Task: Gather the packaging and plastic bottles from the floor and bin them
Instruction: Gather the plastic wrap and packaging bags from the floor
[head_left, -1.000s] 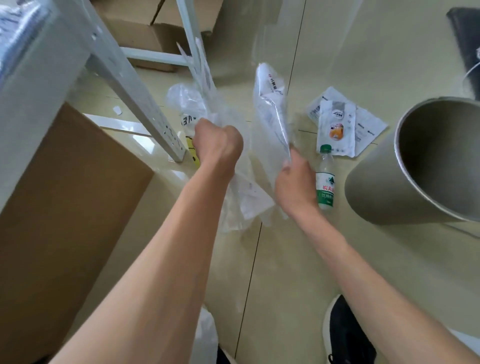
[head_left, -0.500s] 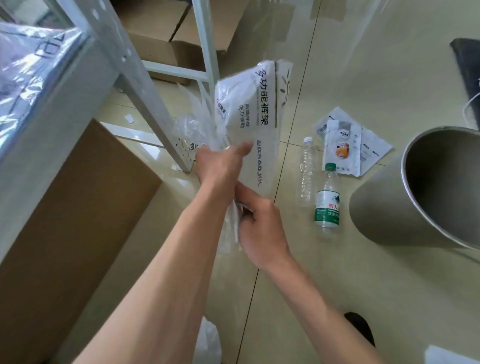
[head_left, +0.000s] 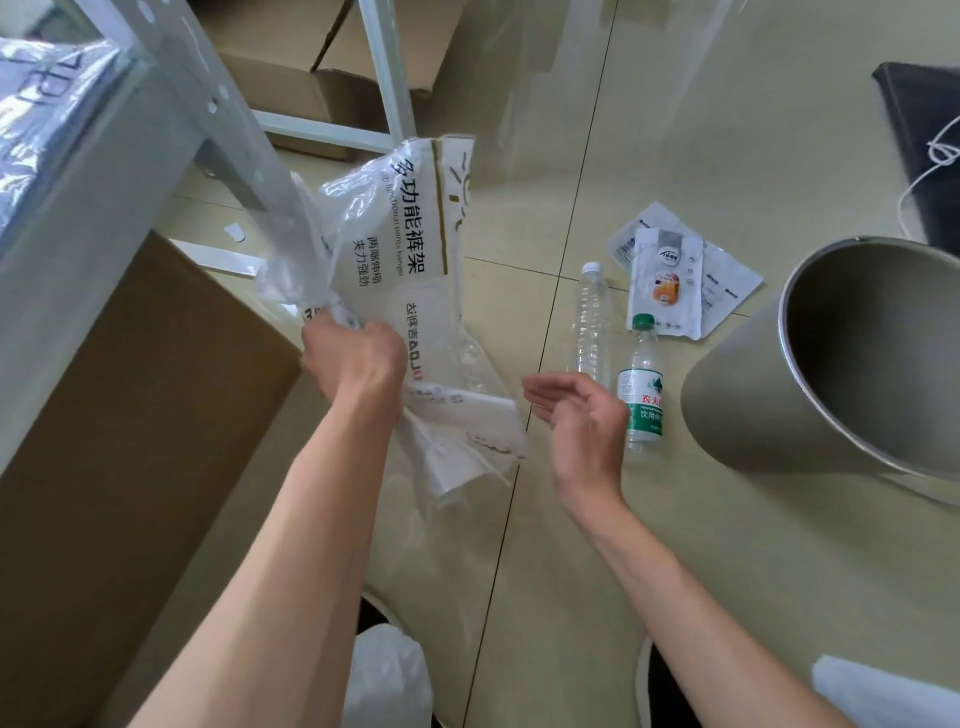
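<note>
My left hand (head_left: 356, 358) is shut on a bunch of plastic packaging (head_left: 400, 249), a white printed bag and clear wrap, held above the floor. To its right my right hand (head_left: 582, 415) hovers open with curled fingers and holds nothing. On the floor just beyond that hand lie a clear bottle (head_left: 590, 322) with a white cap and a bottle (head_left: 643, 387) with a green cap and green label. Flat white packets (head_left: 675, 270) lie behind the bottles. The grey round bin (head_left: 737, 384) stands at the right, its mouth facing me.
A brown cardboard box (head_left: 130, 441) fills the left. A white metal rack (head_left: 223, 119) rises at upper left with cardboard boxes (head_left: 332, 67) behind it. A dark object with a white cord (head_left: 930, 156) sits at far right. A white bag (head_left: 387, 675) lies by my feet.
My right hand has let go of the packaging and moved right toward the bottles, now open. The whole bunch has passed into my left hand.
</note>
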